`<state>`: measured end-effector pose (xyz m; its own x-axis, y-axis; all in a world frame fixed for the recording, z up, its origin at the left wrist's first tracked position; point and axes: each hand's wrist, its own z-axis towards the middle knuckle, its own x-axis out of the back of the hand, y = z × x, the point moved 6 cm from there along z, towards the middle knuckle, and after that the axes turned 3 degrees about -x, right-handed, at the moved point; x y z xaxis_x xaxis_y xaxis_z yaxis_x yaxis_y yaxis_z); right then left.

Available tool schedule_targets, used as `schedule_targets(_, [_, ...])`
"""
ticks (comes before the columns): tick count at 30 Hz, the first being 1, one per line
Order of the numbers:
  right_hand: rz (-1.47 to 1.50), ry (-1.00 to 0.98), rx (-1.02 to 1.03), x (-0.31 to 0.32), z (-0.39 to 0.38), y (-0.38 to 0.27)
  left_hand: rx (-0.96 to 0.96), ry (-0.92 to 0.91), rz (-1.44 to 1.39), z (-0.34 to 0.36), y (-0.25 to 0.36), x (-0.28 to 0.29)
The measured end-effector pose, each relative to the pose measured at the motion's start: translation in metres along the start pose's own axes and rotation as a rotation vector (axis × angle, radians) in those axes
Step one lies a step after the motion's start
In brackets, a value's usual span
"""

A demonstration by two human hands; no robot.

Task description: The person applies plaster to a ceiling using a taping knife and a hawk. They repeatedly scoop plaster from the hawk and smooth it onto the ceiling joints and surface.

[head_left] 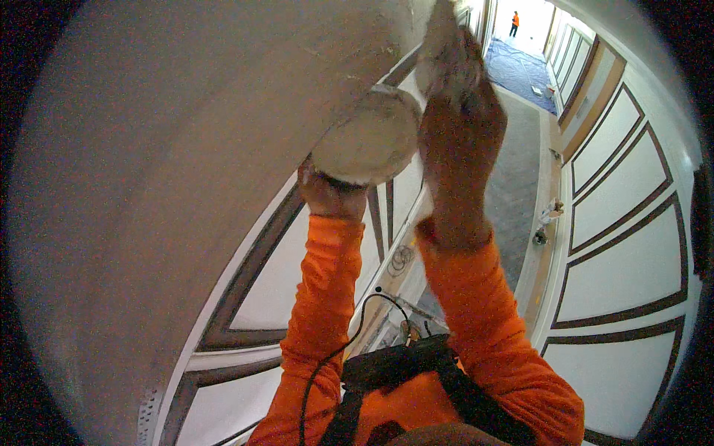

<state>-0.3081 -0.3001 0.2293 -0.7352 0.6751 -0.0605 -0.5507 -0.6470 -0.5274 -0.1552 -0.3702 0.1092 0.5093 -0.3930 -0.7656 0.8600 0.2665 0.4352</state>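
My left hand [335, 196] is closed on the lower edge of a round, cream-coloured bowl [368, 137]. A pale smear covers its face, and a dark line runs along its lower rim. Beside it, my right hand [462, 141] is raised close to the wall, fingers bent together. Something pale and smudged [444, 48] rises from those fingers, too blurred to name. Both hands are near the brownish wall surface [186, 149], which fills the left side.
White panels with dark frames [625, 275] line the right wall. Below runs a grey floor [517, 171], with a blue sheet [513, 67] farther off. A person in orange [515, 24] stands at the far end. A black cable [338, 346] hangs by my left arm.
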Motion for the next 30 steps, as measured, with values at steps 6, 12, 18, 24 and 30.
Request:
schedule_targets(6, [-0.029, -0.090, 0.023, -0.045, 0.013, 0.024, 0.059, 0.217, -0.250, 0.008, -0.017, 0.006])
schedule_targets(12, [-0.094, -0.094, 0.176, -0.037, -0.059, -0.031, 0.015, 0.116, -0.045, 0.005, -0.017, 0.034])
schedule_targets(18, [0.034, -0.144, 0.321, 0.004, -0.063, -0.071, -0.061, 0.000, 0.167, -0.018, -0.010, 0.021])
schedule_targets(24, [0.521, -0.130, -0.324, -0.011, 0.033, 0.059, 0.067, 0.146, -0.182, -0.017, -0.009, -0.003])
schedule_targets(30, [0.551, -0.226, -0.138, -0.033, 0.048, 0.070, 0.050, 0.144, -0.187, -0.018, 0.003, -0.005])
